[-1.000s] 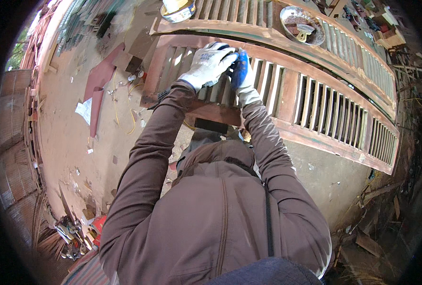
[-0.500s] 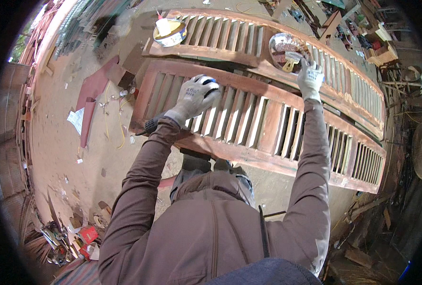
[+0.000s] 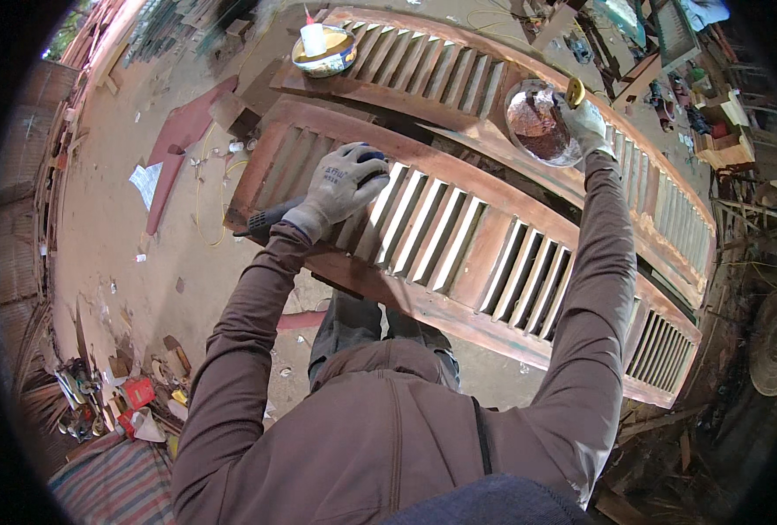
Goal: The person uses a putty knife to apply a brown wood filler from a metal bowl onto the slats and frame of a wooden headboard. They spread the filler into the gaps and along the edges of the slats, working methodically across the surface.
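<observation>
Left hand is over the slatted shutter, palm hidden, so can't tell its grip. Right hand now clamps the scraper at the bowl (blade's hard to see); earlier it lay inside.

I count two louvred shutters and two gloved hands.
On the far shutter I get one tub by the left short edge, one white bottle in or on it, and one bowl between the long edges; one yellowish handle in the right hand, one dark tool at the near shutter's near left corner; the slats, partly hidden by an arm, I can't total.
</observation>
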